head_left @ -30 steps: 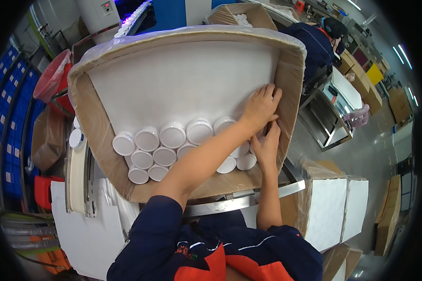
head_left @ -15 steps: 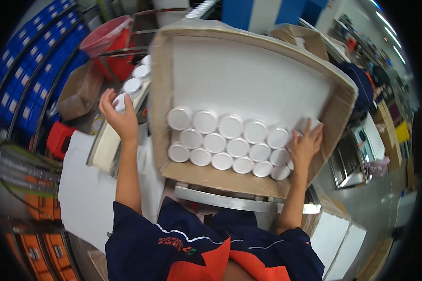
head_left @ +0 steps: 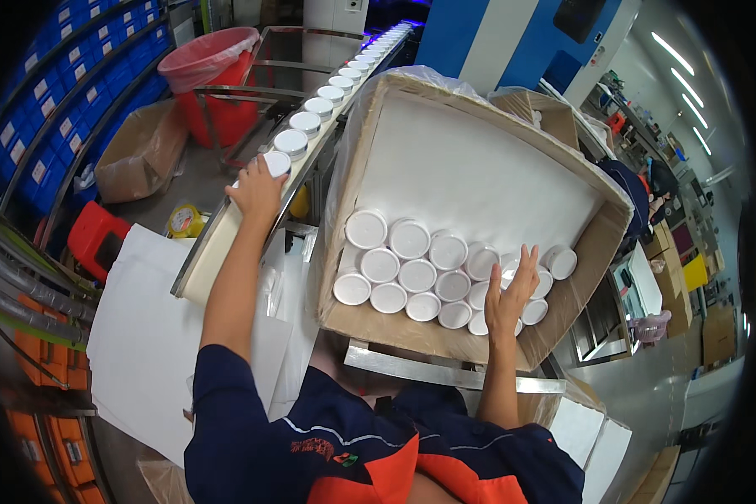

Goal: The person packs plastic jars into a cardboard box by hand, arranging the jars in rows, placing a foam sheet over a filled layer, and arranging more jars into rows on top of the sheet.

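Observation:
At the near end of a row of white round-lidded jars (head_left: pixel 291 142) on the narrow conveyor, my left hand (head_left: pixel 259 191) has its fingers curled around the closest jar (head_left: pixel 275 163). My right hand (head_left: pixel 512 294) is held over the packed jars (head_left: pixel 417 275) in a large cardboard box, fingers spread and nothing in them; it hides a few lids. Several staggered rows fill the near side of the box. One jar (head_left: pixel 560 262) stands at the right end of the farthest row.
The plastic-lined cardboard box (head_left: pixel 412 326) rests on a metal frame (head_left: pixel 445 370). The conveyor (head_left: pixel 206 260) runs along its left. A red bin (head_left: pixel 218 113), a brown carton (head_left: pixel 143 155) and white sheets (head_left: pixel 155 353) lie leftward. Another person (head_left: pixel 626 189) is beyond the box, right.
My right hand has come off the jar at the row's right end and drawn back, fingers open. My left hand stays at the conveyor's nearest jar. The whole view has shifted.

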{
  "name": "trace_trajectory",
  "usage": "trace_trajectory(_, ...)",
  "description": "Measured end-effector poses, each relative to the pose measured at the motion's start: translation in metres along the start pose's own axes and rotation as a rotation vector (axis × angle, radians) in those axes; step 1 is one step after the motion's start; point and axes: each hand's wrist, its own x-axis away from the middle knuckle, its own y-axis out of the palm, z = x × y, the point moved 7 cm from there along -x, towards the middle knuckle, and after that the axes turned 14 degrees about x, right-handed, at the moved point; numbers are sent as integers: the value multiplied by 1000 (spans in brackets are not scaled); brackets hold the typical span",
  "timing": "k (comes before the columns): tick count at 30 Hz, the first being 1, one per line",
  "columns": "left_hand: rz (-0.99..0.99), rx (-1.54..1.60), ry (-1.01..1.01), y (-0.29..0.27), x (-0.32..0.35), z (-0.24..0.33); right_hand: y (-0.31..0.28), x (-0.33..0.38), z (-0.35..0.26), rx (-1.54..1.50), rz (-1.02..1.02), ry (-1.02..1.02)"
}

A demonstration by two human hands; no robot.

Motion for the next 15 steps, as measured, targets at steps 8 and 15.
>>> trace_trajectory(8, 535, 505, 509, -139, 62, 75, 23, 31, 27, -222, -12, 176)
trace_trajectory(15, 93, 656, 1155, -78, 177, 293, 49, 85, -9, -444, -64, -47)
